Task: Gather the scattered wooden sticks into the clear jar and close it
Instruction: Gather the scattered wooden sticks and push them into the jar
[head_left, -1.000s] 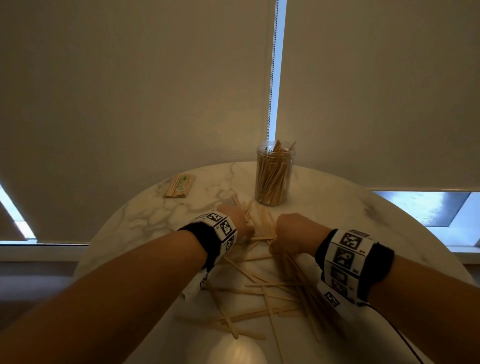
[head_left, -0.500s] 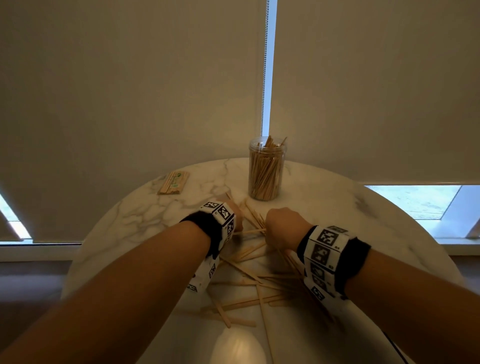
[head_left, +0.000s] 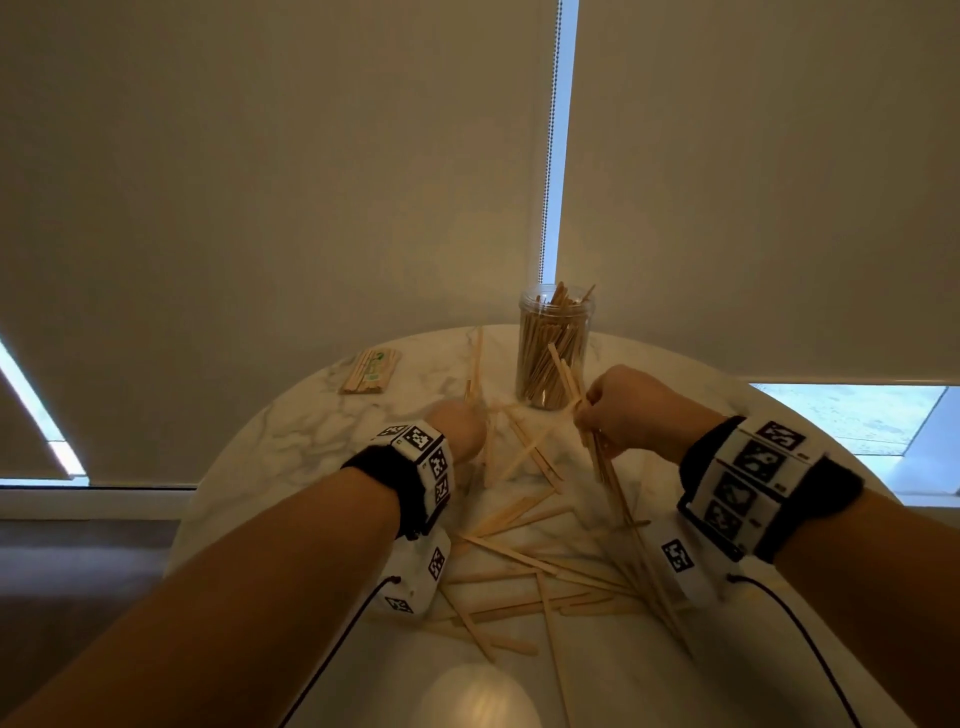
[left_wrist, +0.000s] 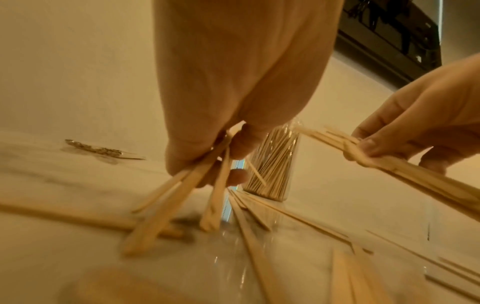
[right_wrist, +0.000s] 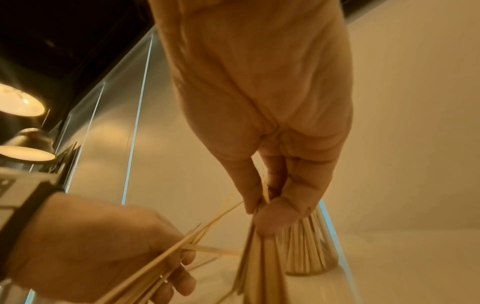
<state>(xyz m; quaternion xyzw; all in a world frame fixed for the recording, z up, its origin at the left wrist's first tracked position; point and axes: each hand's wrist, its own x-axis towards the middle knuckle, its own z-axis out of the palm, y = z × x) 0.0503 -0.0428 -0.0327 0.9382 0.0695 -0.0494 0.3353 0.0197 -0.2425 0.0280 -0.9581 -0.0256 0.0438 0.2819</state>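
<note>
My left hand (head_left: 460, 428) gripping a few sticks (left_wrist: 168, 205), my right hand (head_left: 631, 410) clutching a stick bundle (head_left: 597, 447), open jar (head_left: 553, 353) holding upright sticks.

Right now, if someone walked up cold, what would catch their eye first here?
Probably the two hands: the right hand grips a bundle of wooden sticks in front of the clear jar, and the left hand holds a few more. Then the loose sticks crisscrossed over the marble table between the forearms.
</note>
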